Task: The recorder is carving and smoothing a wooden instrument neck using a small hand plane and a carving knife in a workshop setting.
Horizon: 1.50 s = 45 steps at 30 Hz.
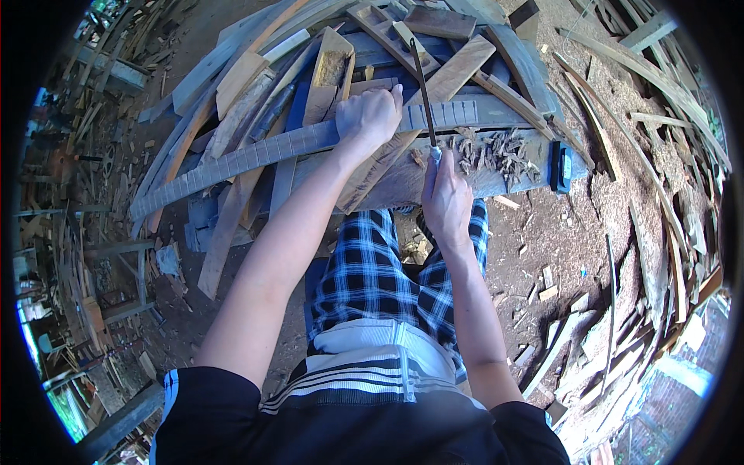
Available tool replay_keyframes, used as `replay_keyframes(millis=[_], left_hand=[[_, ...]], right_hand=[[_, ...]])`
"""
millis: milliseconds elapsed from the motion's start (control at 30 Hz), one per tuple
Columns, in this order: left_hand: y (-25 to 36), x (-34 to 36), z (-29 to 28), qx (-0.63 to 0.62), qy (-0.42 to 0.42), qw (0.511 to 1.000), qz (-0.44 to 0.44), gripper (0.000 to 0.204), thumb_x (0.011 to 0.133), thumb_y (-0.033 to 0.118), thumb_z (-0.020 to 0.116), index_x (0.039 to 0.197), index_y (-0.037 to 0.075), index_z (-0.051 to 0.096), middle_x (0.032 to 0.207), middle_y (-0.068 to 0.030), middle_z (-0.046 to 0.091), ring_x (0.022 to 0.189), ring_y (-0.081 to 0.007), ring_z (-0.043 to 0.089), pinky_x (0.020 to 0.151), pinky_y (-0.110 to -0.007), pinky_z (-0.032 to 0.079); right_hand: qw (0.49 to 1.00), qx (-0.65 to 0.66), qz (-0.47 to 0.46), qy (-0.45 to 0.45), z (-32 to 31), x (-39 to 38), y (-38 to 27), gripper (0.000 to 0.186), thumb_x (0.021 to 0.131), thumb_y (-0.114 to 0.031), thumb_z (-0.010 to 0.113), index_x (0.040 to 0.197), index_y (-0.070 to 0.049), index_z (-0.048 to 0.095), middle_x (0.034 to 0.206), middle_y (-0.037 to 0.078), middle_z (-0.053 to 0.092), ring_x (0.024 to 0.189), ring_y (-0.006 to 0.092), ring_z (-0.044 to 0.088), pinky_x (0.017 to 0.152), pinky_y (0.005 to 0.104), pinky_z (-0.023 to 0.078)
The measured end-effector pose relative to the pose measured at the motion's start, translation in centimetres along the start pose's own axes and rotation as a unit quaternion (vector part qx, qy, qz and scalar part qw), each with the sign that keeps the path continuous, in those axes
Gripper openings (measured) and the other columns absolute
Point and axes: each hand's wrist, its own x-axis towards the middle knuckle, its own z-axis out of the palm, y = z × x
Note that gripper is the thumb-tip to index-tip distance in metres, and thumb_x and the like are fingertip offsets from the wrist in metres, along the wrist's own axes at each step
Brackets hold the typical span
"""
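Observation:
My left hand [370, 116] is closed over a long wooden strip [263, 152] marked across with many evenly spaced lines. The strip lies slantwise over a plank and other boards, its far right end [457, 115] just past the blade. My right hand [448, 200] grips the handle of a long, thin, dark-bladed hand tool [425, 85]. Its blade points away from me and crosses the strip to the right of my left hand. Whether it is a saw or a knife, I cannot tell. Small wood chips [508, 159] lie in a pile right of the tool.
A blue and black block-shaped object [561, 167] sits at the right end of the plank bench [480, 180]. Stacked boards [453, 68] spread behind the strip. Long timber offcuts [651, 232] and sawdust cover the ground at right. More scrap wood [93, 314] lies at left.

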Motion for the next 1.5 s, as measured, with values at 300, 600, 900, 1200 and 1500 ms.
replay_keyframes(millis=[300, 600, 900, 1200, 1500], left_hand=[[0.2, -0.2, -0.1, 0.018, 0.009, 1.000, -0.006, 0.050, 0.096, 0.036, 0.038, 0.078, 0.005, 0.073, 0.082, -0.0193, 0.070, 0.078, -0.0333, 0.070, 0.072, -0.044, 0.054], [0.5, -0.2, -0.1, 0.044, 0.007, 0.999, -0.009, 0.049, 0.095, 0.035, 0.038, 0.077, 0.006, 0.073, 0.080, -0.0197, 0.069, 0.079, -0.0344, 0.070, 0.072, -0.045, 0.054], [0.9, -0.2, -0.1, 0.071, -0.002, 0.997, -0.013, 0.052, 0.096, 0.037, 0.037, 0.075, 0.006, 0.073, 0.078, -0.0199, 0.069, 0.077, -0.0357, 0.069, 0.069, -0.045, 0.054], [0.9, 0.0, -0.2, 0.060, -0.013, 0.998, -0.013, 0.053, 0.096, 0.037, 0.035, 0.078, 0.005, 0.073, 0.079, -0.0209, 0.069, 0.079, -0.0364, 0.069, 0.071, -0.047, 0.053], [0.7, -0.1, -0.4, 0.049, -0.023, 0.998, -0.020, 0.052, 0.096, 0.036, 0.035, 0.077, 0.006, 0.073, 0.079, -0.0191, 0.069, 0.078, -0.0347, 0.069, 0.070, -0.045, 0.054]], right_hand=[[0.997, -0.030, 0.013, -0.063, 0.5, -0.8, -1.1, 0.015, 0.096, -0.016, 0.046, 0.096, -0.001, 0.042, 0.059, 0.023, 0.059, 0.055, 0.0416, 0.060, 0.045, 0.0496, 0.046], [0.993, -0.071, 0.001, -0.095, 0.5, -1.8, -1.3, 0.012, 0.088, -0.009, 0.050, 0.093, -0.002, 0.041, 0.069, 0.017, 0.065, 0.056, 0.0353, 0.065, 0.045, 0.0426, 0.051], [0.989, -0.085, 0.010, -0.118, 0.4, -2.8, -1.2, 0.019, 0.081, -0.005, 0.054, 0.094, -0.001, 0.041, 0.067, 0.018, 0.064, 0.056, 0.0338, 0.065, 0.044, 0.0408, 0.052], [0.994, -0.062, -0.013, -0.085, 1.8, 1.9, -1.4, 0.013, 0.088, -0.005, 0.049, 0.096, -0.001, 0.040, 0.062, 0.020, 0.062, 0.057, 0.0368, 0.064, 0.049, 0.0443, 0.052], [0.991, 0.033, 0.015, -0.132, 0.4, -1.4, -1.0, 0.016, 0.095, -0.009, 0.045, 0.102, 0.004, 0.038, 0.060, 0.025, 0.058, 0.057, 0.0438, 0.060, 0.049, 0.0512, 0.047]])
